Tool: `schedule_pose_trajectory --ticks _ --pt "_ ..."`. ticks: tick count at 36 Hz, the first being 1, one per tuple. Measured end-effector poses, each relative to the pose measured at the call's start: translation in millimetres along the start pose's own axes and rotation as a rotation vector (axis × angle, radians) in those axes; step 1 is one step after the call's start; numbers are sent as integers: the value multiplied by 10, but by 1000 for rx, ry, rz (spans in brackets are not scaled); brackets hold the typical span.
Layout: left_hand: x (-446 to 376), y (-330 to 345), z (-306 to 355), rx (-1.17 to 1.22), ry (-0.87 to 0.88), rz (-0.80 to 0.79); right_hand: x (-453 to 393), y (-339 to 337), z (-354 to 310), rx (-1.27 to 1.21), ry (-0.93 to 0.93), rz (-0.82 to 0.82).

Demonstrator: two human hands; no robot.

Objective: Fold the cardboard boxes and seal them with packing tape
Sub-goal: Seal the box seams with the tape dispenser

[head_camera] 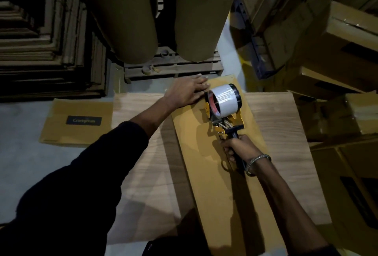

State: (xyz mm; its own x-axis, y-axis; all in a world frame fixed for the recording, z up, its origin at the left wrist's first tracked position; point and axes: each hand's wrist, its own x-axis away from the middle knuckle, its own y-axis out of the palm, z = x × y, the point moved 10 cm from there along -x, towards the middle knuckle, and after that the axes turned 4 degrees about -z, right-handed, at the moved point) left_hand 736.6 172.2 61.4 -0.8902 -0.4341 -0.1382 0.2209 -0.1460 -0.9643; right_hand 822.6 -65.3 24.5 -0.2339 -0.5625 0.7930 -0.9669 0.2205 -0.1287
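Cardboard box (214, 165), flattened, is laid lengthwise on the wooden table (143, 153). Its far end is pressed down by the left hand (187, 92) with fingers extended flat. The tape dispenser (224, 108) is positioned on the box, its handle gripped by the right hand (238, 148).

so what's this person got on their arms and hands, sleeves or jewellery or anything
The left arm wears a long dark, near-black sleeve pushed up so the forearm is bare; the left hand is gloveless, with what may be a small ring on one finger. The right hand is also gloveless, with a silver-coloured metal bracelet at the wrist. The right forearm is bare, with a dark sleeve edge at the frame's bottom.
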Motion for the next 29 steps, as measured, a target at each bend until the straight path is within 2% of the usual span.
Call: schedule_pose_trajectory --ticks 5,10,15,20,25,29 --pt "110 203 239 9 7 -105 -23 -45 27 -10 20 15" --pt "137 331 211 12 26 -176 -46 -66 48 -22 26 1" --pt "131 327 223 5 8 -167 17 -65 102 62 44 -37" --pt "140 320 256 -26 -15 -147 115 -90 245 46 65 3" --pt "279 342 518 120 26 -149 141 -77 223 69 64 9" --pt "330 385 522 127 18 -171 141 -85 221 57 59 2"
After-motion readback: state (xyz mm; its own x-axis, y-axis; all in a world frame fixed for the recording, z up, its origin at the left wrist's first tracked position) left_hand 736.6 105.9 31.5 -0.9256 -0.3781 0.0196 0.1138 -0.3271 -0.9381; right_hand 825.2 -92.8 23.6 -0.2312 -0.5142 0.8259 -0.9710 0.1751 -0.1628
